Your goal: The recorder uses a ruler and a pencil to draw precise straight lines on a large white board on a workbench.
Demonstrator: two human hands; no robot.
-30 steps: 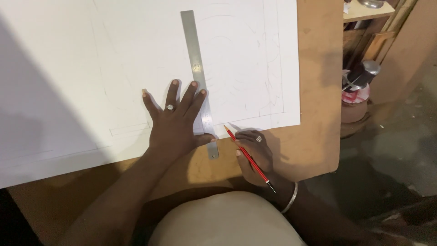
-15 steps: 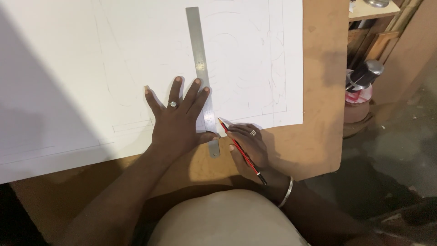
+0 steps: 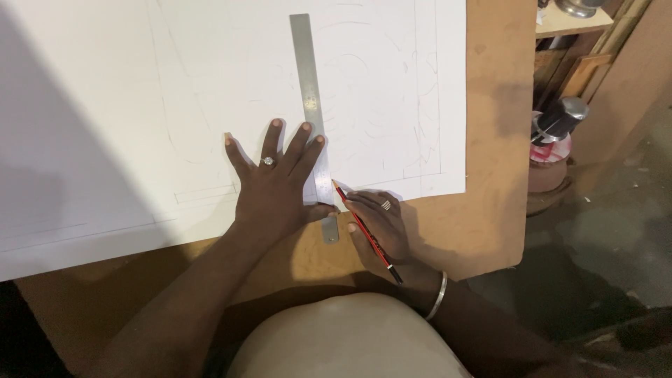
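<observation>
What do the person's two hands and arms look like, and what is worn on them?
Both forearms are bare, with no sleeves or gloves. The left hand wears a small ring with a pale stone on one finger. The right hand wears a plain band ring, and a thin silver metal bangle circles its wrist.

Workshop — bare wooden drawing board (image 3: 490, 140), cluttered timber shelves (image 3: 567, 28).

- A brown board tabletop (image 3: 490, 126) lies bare along its right and lower edges
- A wooden shelf (image 3: 563, 21) stands at the upper right, bearing a metal vessel (image 3: 574, 7) only partly in view
- Wooden slats (image 3: 584, 70) lean beneath the shelf
- A dark bottle with a silver cap (image 3: 556, 119) stands just beside the tabletop's right edge
- A reddish pot (image 3: 546, 175) sits below the bottle
- A grey floor (image 3: 616, 245) spreads at the right
</observation>
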